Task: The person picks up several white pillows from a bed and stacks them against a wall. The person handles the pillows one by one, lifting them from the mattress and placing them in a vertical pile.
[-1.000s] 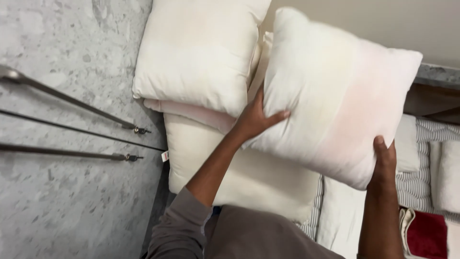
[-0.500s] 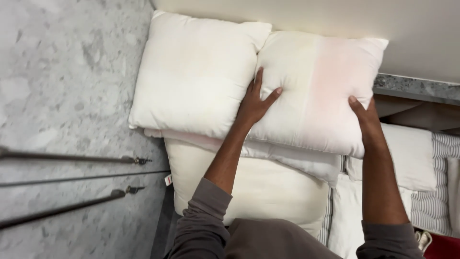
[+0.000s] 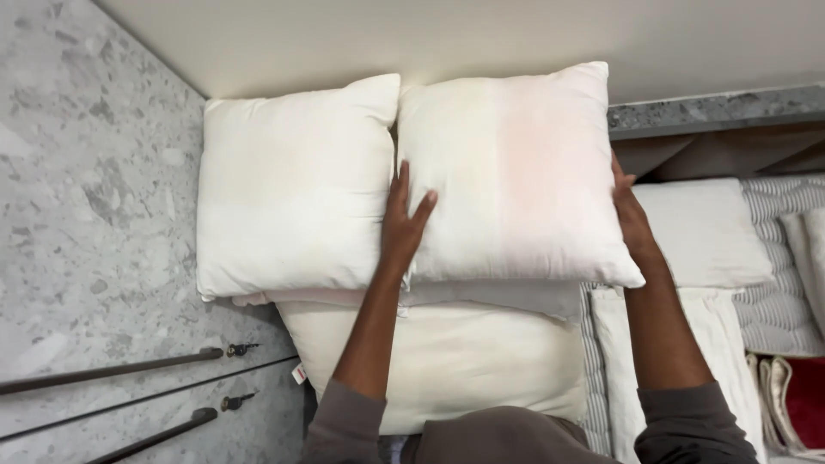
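A white pillow with a faint pink tint (image 3: 516, 172) lies on top of a stack of bedding, against the wall. My left hand (image 3: 404, 219) lies flat on its left edge with the fingers spread. Along its right edge my right hand (image 3: 632, 215) presses against the side. A second white pillow (image 3: 292, 189) sits right beside it on the left, the two touching. Below them lies a larger cream pillow (image 3: 447, 361) and a flat pale layer (image 3: 507, 296).
A grey speckled stone floor (image 3: 86, 189) fills the left, with dark metal rods (image 3: 112, 369) lying on it. At the right are a white cushion (image 3: 700, 228), striped grey fabric (image 3: 786, 292), a red cloth (image 3: 803, 399) and a dark wooden ledge (image 3: 713, 150).
The pink-tinted pillow has come down from a tilted, lifted pose and now lies flat beside the other white pillow, squared against the wall. Both hands stayed on its edges.
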